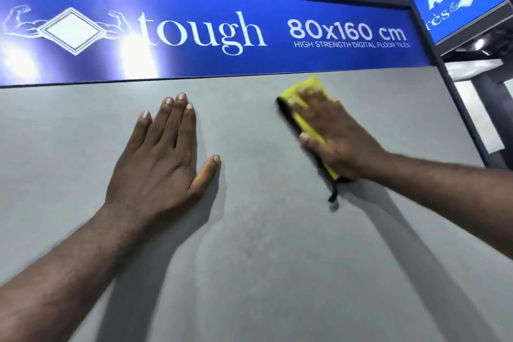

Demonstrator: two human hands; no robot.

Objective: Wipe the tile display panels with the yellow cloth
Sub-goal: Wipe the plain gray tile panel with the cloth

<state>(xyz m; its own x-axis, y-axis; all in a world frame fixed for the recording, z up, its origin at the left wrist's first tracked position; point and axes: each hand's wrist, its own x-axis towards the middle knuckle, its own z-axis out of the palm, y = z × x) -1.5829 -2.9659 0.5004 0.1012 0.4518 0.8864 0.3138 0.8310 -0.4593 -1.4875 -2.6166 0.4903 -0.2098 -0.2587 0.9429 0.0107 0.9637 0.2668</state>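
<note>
A large grey tile display panel [249, 244] fills most of the head view. My right hand [333, 133] lies flat on a folded yellow cloth [304, 119] with a black edge, pressing it against the panel near its upper right. The hand is blurred. A black loop of the cloth hangs below the hand. My left hand [163, 153] rests flat on the panel to the left, fingers straight and pointing up, thumb spread out.
A blue sign [208, 30] reading "tough 80x160 cm" runs along the panel's top edge. A dark frame post [458, 108] borders the panel on the right. Beyond it hangs another blue sign [455, 0] over a white panel [483, 119].
</note>
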